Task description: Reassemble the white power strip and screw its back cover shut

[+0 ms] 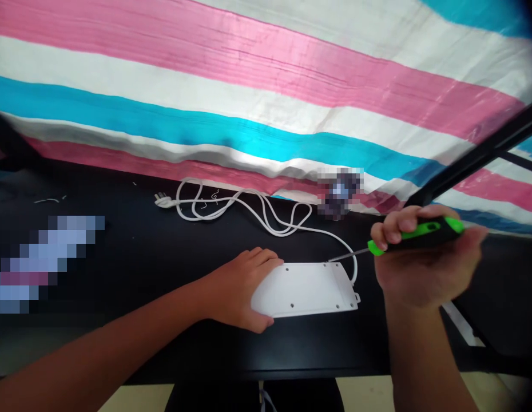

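A white power strip point(311, 288) lies face down on the black table point(133, 257), its back with small screw holes showing. My left hand point(240, 289) grips its left end, fingers over the top edge and thumb under the near edge. My right hand point(424, 263) is closed round a screwdriver point(414, 236) with a black and green handle. The thin metal shaft points left and its tip touches the strip's far right corner. The strip's white cable point(249, 209) loops across the table to a plug point(162, 199).
A pink, white and blue striped cloth point(266, 86) hangs behind the table. A black metal bar point(476, 157) slants in at the right. A blurred patch sits at the table's left, another small one by the cloth. The table's near edge runs below the strip.
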`<state>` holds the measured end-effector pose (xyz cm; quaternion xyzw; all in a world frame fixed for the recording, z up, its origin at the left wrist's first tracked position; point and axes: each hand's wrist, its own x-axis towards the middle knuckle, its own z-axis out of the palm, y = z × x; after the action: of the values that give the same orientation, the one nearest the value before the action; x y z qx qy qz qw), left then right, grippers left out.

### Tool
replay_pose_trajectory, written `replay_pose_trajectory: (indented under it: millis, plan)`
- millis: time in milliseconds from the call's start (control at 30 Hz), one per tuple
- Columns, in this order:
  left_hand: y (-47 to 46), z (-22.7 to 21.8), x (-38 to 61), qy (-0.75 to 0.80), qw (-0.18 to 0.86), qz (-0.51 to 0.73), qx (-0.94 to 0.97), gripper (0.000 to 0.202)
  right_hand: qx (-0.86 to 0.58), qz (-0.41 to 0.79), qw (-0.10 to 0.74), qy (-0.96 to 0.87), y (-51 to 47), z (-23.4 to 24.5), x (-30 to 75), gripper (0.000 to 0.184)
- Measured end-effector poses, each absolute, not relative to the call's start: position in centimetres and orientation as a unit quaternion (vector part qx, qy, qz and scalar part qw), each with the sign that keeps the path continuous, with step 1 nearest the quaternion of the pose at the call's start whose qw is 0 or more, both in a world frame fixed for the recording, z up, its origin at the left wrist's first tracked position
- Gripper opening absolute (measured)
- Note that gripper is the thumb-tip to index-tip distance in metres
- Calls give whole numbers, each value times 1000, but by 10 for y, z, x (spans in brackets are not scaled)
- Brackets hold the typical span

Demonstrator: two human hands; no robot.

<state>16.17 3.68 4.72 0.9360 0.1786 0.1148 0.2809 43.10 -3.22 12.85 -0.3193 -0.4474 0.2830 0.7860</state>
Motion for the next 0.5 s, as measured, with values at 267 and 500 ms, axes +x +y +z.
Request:
replay_pose_trajectory:
  millis: [267,500]
  plan:
    - [32,42,166,183,283,122,933,99,-305,341,779,-429,-24,108,406,33]
    - [32,42,166,181,285,124,933,98,-309,347,772,-433,-23,105,405,33]
